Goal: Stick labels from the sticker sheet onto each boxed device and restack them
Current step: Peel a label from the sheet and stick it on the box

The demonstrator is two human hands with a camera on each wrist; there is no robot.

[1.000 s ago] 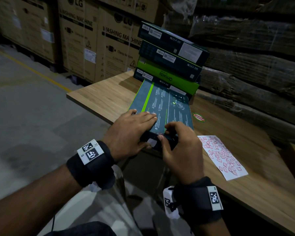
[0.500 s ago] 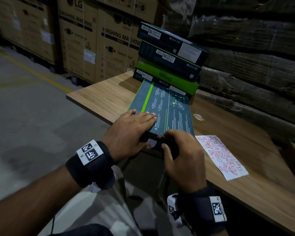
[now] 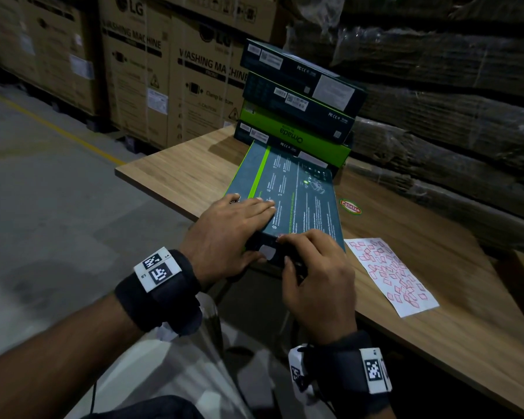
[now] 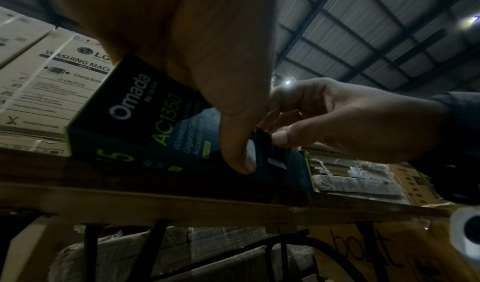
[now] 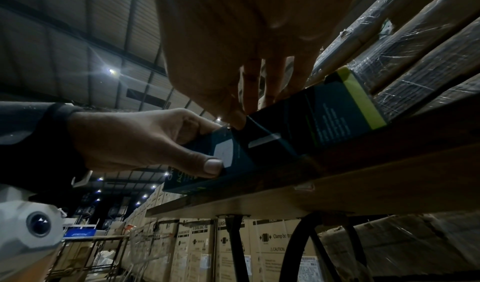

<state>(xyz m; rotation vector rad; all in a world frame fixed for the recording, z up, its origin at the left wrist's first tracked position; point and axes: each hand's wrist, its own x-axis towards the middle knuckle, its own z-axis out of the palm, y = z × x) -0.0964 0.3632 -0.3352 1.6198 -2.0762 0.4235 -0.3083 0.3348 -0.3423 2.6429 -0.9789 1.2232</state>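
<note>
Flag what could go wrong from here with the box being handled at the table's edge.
1. The box lies with its near end right at the near edge of the table, and both hands work on that end: the left hand braces it and the right hand presses the end face. A hard push or pull could tip it off.
2. Its far end reaches the foot of the stack, whose upper boxes lie askew. A shove forward might topple them.

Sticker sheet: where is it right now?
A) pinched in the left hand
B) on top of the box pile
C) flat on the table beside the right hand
C: the sticker sheet lies flat on the table, just right of the right hand, which holds the box with the left hand.
</note>
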